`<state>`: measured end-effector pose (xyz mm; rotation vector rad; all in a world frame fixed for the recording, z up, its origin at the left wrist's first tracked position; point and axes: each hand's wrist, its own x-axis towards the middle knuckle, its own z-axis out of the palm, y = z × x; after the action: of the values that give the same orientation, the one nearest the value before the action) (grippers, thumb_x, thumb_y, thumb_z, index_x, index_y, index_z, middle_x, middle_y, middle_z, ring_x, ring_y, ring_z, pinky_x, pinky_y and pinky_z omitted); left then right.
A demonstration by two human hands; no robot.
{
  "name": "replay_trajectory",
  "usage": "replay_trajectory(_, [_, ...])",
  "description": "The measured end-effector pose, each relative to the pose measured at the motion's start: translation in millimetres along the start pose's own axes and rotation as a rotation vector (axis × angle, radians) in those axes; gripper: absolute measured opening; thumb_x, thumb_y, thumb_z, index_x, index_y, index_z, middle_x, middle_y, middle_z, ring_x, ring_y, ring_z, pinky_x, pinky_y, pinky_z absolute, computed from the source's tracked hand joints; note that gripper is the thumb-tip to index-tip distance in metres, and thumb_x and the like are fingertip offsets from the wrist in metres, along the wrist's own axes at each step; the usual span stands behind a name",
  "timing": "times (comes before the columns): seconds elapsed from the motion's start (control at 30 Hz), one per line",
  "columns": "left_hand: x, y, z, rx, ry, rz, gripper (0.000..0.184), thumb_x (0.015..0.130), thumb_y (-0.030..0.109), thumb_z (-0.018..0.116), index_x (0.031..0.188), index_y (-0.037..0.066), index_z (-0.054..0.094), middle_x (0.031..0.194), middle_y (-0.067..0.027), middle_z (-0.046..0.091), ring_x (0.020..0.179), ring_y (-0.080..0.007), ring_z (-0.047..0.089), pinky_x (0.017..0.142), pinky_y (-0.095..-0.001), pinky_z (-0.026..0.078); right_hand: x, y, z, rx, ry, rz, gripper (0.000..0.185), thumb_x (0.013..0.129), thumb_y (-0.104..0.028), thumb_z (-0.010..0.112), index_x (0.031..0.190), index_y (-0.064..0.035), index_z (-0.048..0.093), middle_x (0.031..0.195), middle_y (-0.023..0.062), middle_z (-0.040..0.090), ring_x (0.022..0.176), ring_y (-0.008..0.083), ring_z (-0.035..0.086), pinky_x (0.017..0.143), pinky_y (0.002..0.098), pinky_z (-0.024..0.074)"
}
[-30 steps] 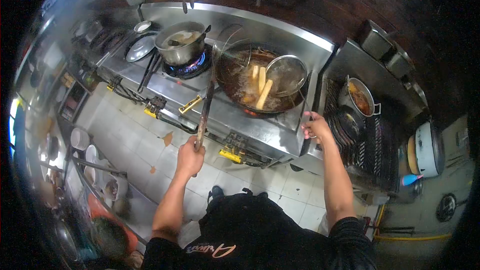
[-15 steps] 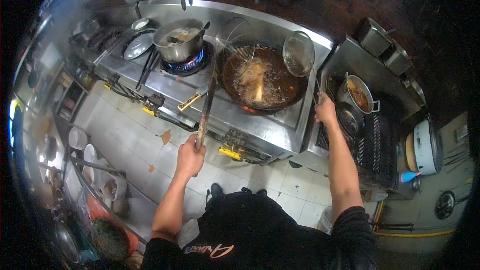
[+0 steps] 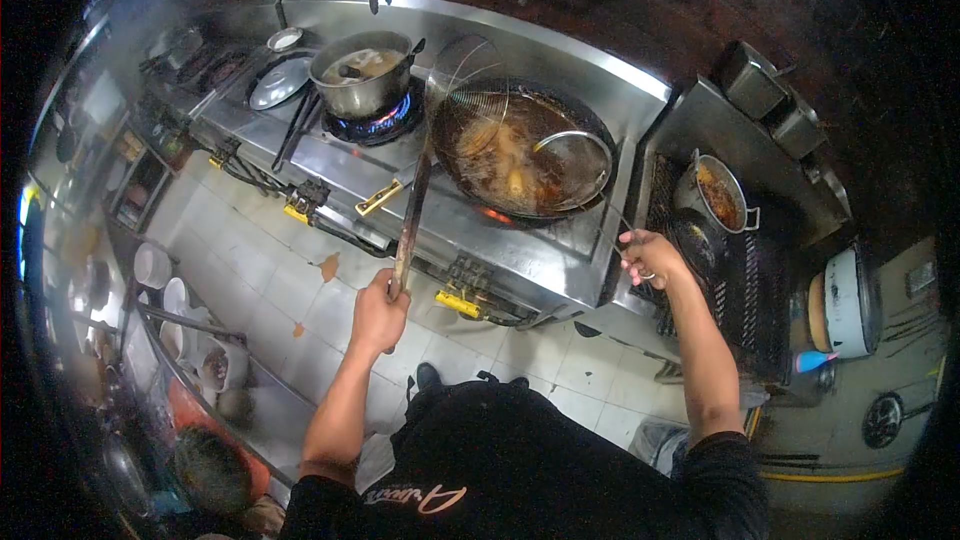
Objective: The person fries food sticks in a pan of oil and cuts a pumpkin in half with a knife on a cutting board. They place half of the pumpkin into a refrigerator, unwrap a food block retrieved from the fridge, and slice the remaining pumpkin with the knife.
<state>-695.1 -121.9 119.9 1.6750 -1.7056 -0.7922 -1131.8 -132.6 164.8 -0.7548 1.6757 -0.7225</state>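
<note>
My left hand (image 3: pixel 380 315) is closed around the long handle of a wire skimmer (image 3: pixel 412 220), whose round basket reaches over the left side of the wok. My right hand (image 3: pixel 655 262) grips the thin handle of a mesh strainer (image 3: pixel 575 168), fingers bent around it. That strainer's head lies low in the right part of the wok (image 3: pixel 545 106), its near part in the bubbling dark oil. Golden-brown food (image 3: pixel 505 155) fries in the foaming oil between the two tools; its kind is hard to make out.
Left of the wok, a pot (image 3: pixel 362 95) of pale liquid sits over a blue flame. A metal lid (image 3: pixel 280 82) lies farther left. A pot with orange-brown contents (image 3: pixel 715 195) stands to the right. Yellow-handled valves (image 3: pixel 458 303) line the stove (image 3: pixel 560 265) front.
The mesh strainer has come down from above the wok's right side into the oil. My right hand has moved slightly toward me. My left hand and the wire skimmer have barely moved.
</note>
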Motion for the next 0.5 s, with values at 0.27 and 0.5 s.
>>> replay_trajectory(0.27, [0.5,2.4,1.0,0.012,-0.028,-0.020,0.024,0.074,0.013,0.059,0.094,0.000,0.055,0.062,-0.0202,0.057,0.061,-0.0372,0.058,0.058,-0.0430,0.043,-21.7,11.9,-10.9,0.138,0.064,-0.042,0.040,0.078,0.002,0.050,0.117,-0.0008,0.040,0.066,0.0089,0.055,0.041,0.0126,0.048,0.035,0.0268,0.0421])
replay_trajectory(0.5, [1.8,11.3,-0.8,0.012,-0.070,-0.064,0.024,0.074,0.014,0.059,0.095,0.001,0.055,0.066,-0.0210,0.058,0.063,-0.0381,0.058,0.059,-0.0438,0.044,9.3,15.1,-29.3,0.273,0.058,-0.160,0.038,0.079,0.002,0.049,0.116,-0.0002,0.041,0.066,0.0096,0.057,0.039,0.0143,0.050,0.034,0.0266,0.0424])
